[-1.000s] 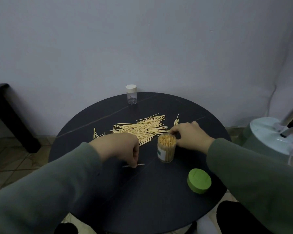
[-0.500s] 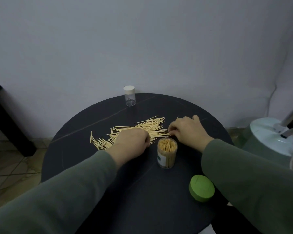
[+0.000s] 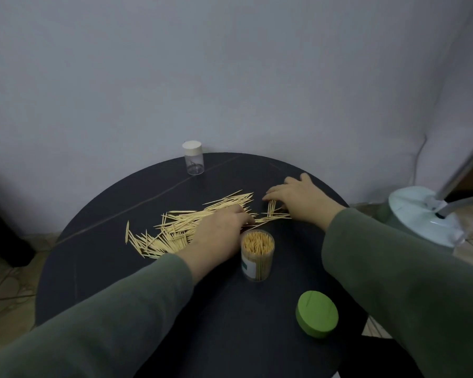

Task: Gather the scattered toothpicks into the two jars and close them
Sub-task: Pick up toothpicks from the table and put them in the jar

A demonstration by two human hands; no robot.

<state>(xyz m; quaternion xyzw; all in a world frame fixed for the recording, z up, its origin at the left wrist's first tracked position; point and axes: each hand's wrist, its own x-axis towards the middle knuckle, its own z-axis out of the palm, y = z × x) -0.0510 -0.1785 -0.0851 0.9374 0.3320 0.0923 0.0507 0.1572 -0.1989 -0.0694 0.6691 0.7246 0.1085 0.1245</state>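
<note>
Toothpicks: I see the loose toothpicks [image 3: 191,227] lying flat on the dark round tabletop [image 3: 137,271], a wide fan running from the left-near side up toward the right-far side, most long axes along that same slant.
Left hand: my left hand [image 3: 219,233] lies palm down on the near-right end of the pile, fingers over the sticks; they look lightly bent, but I cannot tell whether any toothpick is pinched beneath them.
Right hand: my right hand [image 3: 298,199] rests flat at the far-right end of the fan, fingers stretched out and spread, touching a small clump of sticks and grasping nothing.
Open jar: the open jar [image 3: 257,255] stands upright just beside the left hand, on its right and a little nearer me, already packed with toothpicks standing on end.
Green lid: the green lid [image 3: 316,317] lies on the tabletop nearer me and to the right, well apart from the jar.
Small jar: the small jar [image 3: 193,157] with its white cap on stands at the far edge, away from both hands, and looks nearly empty.
Key relation: the pile lies between my hands, and the bulk of it stretches left of the left hand, so I judge the left hand is better placed to rake it in.
Judgement: sweeping along the sticks' slant should bunch them in parallel for lifting; the nearer jar looks almost full, so the far one will probably need uncapping.
</note>
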